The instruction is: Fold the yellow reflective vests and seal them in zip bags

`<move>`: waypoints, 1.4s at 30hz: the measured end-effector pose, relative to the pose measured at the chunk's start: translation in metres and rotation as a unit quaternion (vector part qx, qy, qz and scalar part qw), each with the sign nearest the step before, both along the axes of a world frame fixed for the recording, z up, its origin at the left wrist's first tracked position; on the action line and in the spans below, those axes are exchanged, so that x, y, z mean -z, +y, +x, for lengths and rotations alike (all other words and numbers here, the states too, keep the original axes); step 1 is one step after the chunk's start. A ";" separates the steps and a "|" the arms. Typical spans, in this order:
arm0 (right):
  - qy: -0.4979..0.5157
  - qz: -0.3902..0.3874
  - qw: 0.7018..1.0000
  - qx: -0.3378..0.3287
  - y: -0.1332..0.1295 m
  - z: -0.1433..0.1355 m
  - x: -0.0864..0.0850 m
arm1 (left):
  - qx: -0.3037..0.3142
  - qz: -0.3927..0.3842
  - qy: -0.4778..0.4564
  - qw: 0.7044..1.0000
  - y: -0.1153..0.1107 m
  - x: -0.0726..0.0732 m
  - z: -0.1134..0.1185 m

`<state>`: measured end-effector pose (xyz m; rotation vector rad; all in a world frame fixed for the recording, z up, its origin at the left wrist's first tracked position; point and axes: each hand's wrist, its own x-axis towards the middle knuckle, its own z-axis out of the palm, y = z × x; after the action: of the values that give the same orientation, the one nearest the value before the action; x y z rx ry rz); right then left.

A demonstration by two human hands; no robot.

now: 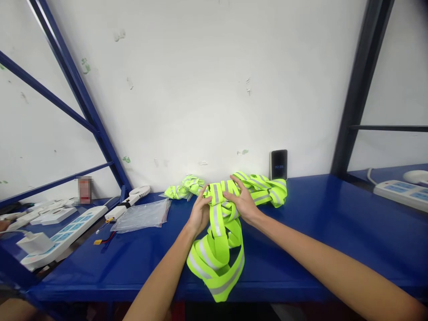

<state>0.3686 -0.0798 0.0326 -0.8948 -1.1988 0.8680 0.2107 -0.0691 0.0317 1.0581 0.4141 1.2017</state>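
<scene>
Head view, going from near to far: a bright yellow-green reflective strap (pixel 217 254) hangs in loops over the front edge of the blue surface (pixel 334 232), low in the middle of the frame. Higher up, the left hand (pixel 199 213) pinches the strap's top part, and the right hand (pixel 242 203) lies flat on it, fingers spread. I think keeping the bands flat and untwisted would help. More folded straps (pixel 264 187) lie behind, near a small dark screen (pixel 278 164) at the wall.
</scene>
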 end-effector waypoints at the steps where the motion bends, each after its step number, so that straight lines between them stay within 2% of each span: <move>1: 0.030 -0.021 0.999 -0.014 0.002 0.000 0.001 | 0.017 0.003 0.014 1.000 0.001 0.000 -0.002; 4: 0.069 -0.045 0.995 -0.049 0.005 0.000 0.007 | 0.053 -0.009 0.067 0.996 0.004 0.007 -0.007; 7: 0.010 -0.034 0.999 -0.032 0.003 0.004 0.012 | 0.051 -0.039 0.088 0.994 0.007 0.015 -0.010; 10: -0.041 -0.069 0.996 -0.027 0.000 0.010 0.012 | 0.019 -0.038 0.076 0.996 0.008 0.017 -0.011; 12: -0.055 -0.083 0.993 -0.055 -0.001 0.014 0.009 | -0.023 -0.029 0.070 0.997 0.009 0.014 -0.011; 16: -0.074 -0.029 0.986 -0.144 -0.001 0.016 0.004 | -0.065 -0.004 0.073 0.995 0.012 0.010 -0.012; 18: -0.037 -0.036 0.984 -0.172 -0.001 0.013 0.004 | -0.076 0.015 0.074 0.994 0.017 0.012 -0.013; 20: 0.042 -0.077 0.976 -0.199 -0.003 0.006 0.005 | -0.102 0.034 0.078 0.991 0.023 0.015 -0.014; 22: 0.115 -0.115 0.956 -0.244 -0.007 -0.001 0.005 | -0.139 0.058 0.078 0.986 0.028 0.018 -0.016; 25: 0.140 -0.152 0.926 -0.315 -0.012 -0.006 0.004 | -0.186 0.130 0.088 0.970 0.030 0.019 -0.020; 29: 0.160 -0.153 0.929 -0.295 -0.013 -0.007 0.001 | -0.205 0.248 0.195 0.926 0.020 0.009 -0.023; 31: 0.179 -0.121 0.931 -0.294 -0.012 -0.007 0.000 | -0.207 0.266 0.227 0.914 0.014 0.004 -0.022; 35: 0.189 -0.066 0.930 -0.307 -0.015 -0.009 -0.009 | -0.267 0.203 0.176 0.925 0.008 0.001 -0.015; 37: 0.189 -0.051 0.935 -0.297 -0.018 -0.010 -0.015 | -0.264 0.144 0.120 0.946 0.010 0.004 -0.011; 40: 0.191 -0.031 0.946 -0.261 -0.019 -0.011 -0.020 | -0.158 0.035 0.040 0.986 0.013 0.008 -0.007; 42: 0.188 -0.021 0.956 -0.225 -0.016 -0.010 -0.019 | -0.081 -0.016 0.009 0.997 0.012 0.009 -0.006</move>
<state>0.3588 -0.0961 0.0513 -0.4571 -1.0611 1.3684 0.2049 -0.0567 0.0231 1.0235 0.5404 1.3261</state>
